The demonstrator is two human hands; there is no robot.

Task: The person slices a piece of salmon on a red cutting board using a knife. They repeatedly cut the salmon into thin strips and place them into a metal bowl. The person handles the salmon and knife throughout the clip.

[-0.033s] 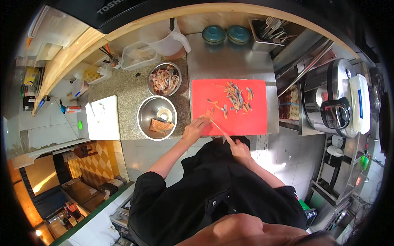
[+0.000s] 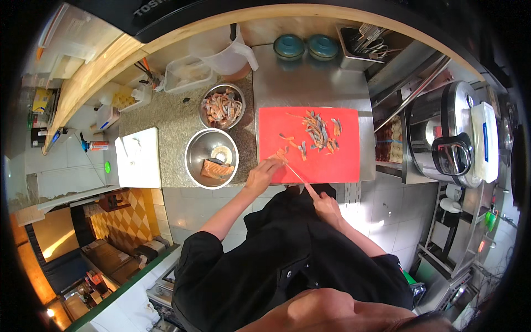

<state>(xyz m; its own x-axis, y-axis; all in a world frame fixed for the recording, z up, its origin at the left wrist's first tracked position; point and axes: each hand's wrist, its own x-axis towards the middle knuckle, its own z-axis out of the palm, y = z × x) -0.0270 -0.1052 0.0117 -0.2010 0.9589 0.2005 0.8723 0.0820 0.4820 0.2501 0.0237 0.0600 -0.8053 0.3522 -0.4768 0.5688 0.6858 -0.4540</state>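
On the red cutting board (image 2: 337,169), my left hand (image 2: 264,172) has its fingers bent together on a small orange piece of salmon (image 2: 281,154) near the left edge. My right hand (image 2: 326,206) is closed around a knife (image 2: 299,176) just off the board's front edge. The blade slants up and left, its tip close to my left fingertips. Several strips of salmon skin and trimmings (image 2: 316,131) lie heaped at the upper right of the board. A few loose scraps (image 2: 302,149) are between that heap and my left hand.
Left of the board, a steel bowl (image 2: 191,145) holds a salmon chunk (image 2: 215,170); behind it stands a smaller bowl of fish strips (image 2: 222,109). A white board (image 2: 145,171) lies farther left. Two teal lidded pots (image 2: 289,47) stand at the back, a large cooker (image 2: 442,133) at right.
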